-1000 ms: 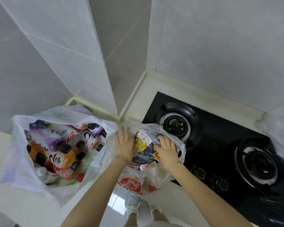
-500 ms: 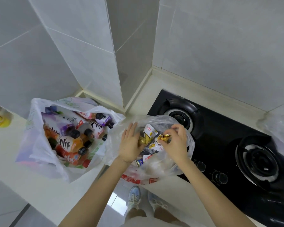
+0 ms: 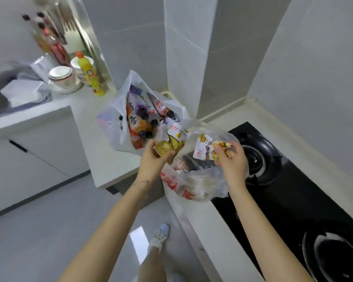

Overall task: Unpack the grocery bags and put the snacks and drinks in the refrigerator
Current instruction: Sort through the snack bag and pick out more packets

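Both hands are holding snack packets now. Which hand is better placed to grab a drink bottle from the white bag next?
Left, probably. The left hand sits right beside the white bag of bottles; the right hand is over the clear bag by the stove. Its packet must go down first.

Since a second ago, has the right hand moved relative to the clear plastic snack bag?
Yes. The right hand was down inside the clear plastic snack bag; it is now lifted above the bag's opening, gripping a white and yellow snack packet.
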A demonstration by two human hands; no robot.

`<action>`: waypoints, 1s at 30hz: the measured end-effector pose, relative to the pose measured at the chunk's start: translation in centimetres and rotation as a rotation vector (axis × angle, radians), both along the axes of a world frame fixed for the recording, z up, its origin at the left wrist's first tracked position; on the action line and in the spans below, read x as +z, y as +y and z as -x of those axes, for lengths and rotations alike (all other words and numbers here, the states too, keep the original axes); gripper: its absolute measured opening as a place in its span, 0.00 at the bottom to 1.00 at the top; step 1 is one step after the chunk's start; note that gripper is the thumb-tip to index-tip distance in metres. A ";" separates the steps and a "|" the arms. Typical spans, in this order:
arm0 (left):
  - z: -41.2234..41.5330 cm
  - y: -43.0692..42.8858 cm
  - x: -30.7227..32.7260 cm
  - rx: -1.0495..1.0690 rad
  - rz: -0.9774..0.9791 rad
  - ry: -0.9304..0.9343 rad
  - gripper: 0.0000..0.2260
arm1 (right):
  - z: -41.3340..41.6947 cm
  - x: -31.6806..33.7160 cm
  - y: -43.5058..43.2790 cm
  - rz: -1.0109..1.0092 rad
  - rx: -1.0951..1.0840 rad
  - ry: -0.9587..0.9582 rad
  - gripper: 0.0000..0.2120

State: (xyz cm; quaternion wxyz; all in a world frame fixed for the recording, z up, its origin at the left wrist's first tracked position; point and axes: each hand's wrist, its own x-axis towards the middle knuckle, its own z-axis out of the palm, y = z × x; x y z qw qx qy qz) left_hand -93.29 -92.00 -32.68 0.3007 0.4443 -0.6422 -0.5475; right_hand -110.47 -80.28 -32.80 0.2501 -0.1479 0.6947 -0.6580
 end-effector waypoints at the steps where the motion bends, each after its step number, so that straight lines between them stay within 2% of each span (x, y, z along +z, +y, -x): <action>1: -1.2 1.2 0.5 0.031 -0.004 0.006 0.13 | -0.6 0.4 0.3 0.015 0.047 -0.071 0.17; 5: -5.7 4.5 1.8 0.142 0.009 0.014 0.11 | -3.9 1.4 0.6 0.034 0.254 -0.362 0.14; 7: -8.6 5.8 2.5 0.234 -0.012 0.026 0.10 | -6.3 1.9 0.2 0.025 0.350 -0.405 0.14; 11: -14.5 8.5 3.8 0.441 -0.006 0.072 0.10 | -12.5 3.7 -0.5 0.026 0.539 -0.351 0.12; 21: -31.1 19.6 7.0 0.918 0.119 0.129 0.09 | -29.6 7.2 2.4 0.073 1.093 -0.030 0.12; 30: -41.1 33.1 8.1 1.176 0.191 0.178 0.13 | -42.0 8.6 11.3 0.137 1.368 -0.005 0.16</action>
